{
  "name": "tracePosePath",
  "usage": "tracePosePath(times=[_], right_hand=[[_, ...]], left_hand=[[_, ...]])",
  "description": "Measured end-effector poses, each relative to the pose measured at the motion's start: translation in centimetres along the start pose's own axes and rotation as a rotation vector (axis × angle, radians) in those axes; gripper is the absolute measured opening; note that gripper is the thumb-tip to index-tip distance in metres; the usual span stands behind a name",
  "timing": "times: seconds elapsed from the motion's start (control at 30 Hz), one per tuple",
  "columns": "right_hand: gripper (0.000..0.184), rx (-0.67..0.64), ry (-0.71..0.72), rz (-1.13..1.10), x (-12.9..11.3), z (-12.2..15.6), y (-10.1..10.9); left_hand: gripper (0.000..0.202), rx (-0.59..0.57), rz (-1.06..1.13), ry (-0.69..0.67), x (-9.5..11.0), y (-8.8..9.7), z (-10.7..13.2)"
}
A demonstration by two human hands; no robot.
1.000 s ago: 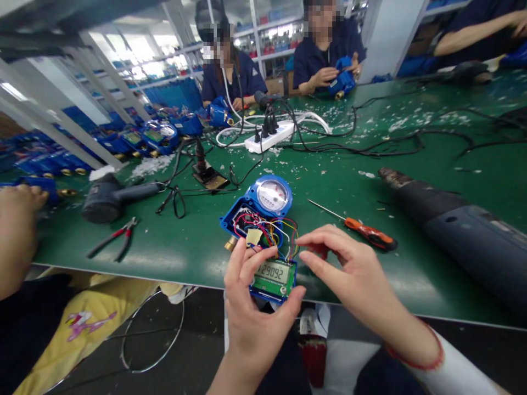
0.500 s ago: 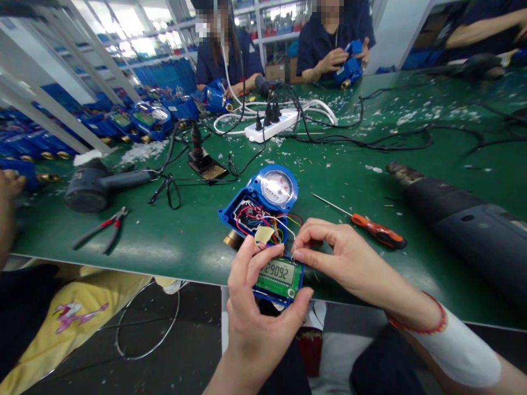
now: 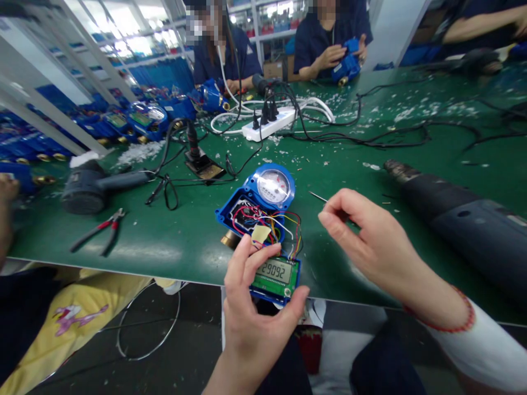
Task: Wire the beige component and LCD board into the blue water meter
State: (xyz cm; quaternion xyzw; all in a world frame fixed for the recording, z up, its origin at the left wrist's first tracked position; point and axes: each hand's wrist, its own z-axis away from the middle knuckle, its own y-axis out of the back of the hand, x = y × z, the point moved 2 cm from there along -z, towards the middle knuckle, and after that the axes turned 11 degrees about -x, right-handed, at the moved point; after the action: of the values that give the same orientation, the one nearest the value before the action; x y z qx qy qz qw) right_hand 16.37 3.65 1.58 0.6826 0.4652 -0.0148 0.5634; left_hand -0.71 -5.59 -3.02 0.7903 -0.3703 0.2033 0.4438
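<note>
My left hand (image 3: pixel 257 307) grips the edges of a display module (image 3: pixel 275 274), a green circuit board with an LCD in a blue frame. Its thumb is at the lower right corner, and its fingers are on the upper left. Thin wires run from the board's top edge into an open blue meter housing (image 3: pixel 230 211) with a round clear dial (image 3: pixel 273 185). A yellowish tape piece (image 3: pixel 261 235) sits among the wires. Off to the right, my right hand (image 3: pixel 362 236) is closed, fingertips together, with nothing visible in them. It covers most of a screwdriver, leaving the shaft tip (image 3: pixel 317 196) showing.
Pliers (image 3: pixel 107 227) and a grey heat gun (image 3: pixel 84 186) lie left; another heat gun (image 3: pixel 457 208) lies right. Behind are a soldering iron stand (image 3: pixel 201 164), a white power strip (image 3: pixel 269 126) and tangled cables. Co-workers sit across the green table (image 3: pixel 185 241) and at left.
My right hand has let go of the wires at the board's top edge and moved right, over the screwdriver. My left hand keeps its grip on the display module.
</note>
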Motion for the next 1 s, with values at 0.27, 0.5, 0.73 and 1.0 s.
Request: tracePosePath(times=[0.27, 0.5, 0.73, 1.0], right_hand=[[0.007, -0.116, -0.144, -0.431, -0.2, 1.3, -2.7], [0.010, -0.192, -0.122, -0.654, -0.7, 0.5, -4.1], [0.018, -0.059, 0.060, -0.295, -0.3, 0.1, -2.5], [0.033, 0.052, -0.074, -0.090, 1.4, 0.7, -0.7]], left_hand=[[0.096, 0.002, 0.011, 0.011, 0.0, 0.1, 0.0], [0.094, -0.007, 0.022, 0.033, -0.2, 0.0, 0.1], [0.097, -0.014, 0.000, 0.027, -0.2, 0.1, 0.3], [0.095, -0.014, 0.014, 0.010, 0.1, 0.0, 0.0]])
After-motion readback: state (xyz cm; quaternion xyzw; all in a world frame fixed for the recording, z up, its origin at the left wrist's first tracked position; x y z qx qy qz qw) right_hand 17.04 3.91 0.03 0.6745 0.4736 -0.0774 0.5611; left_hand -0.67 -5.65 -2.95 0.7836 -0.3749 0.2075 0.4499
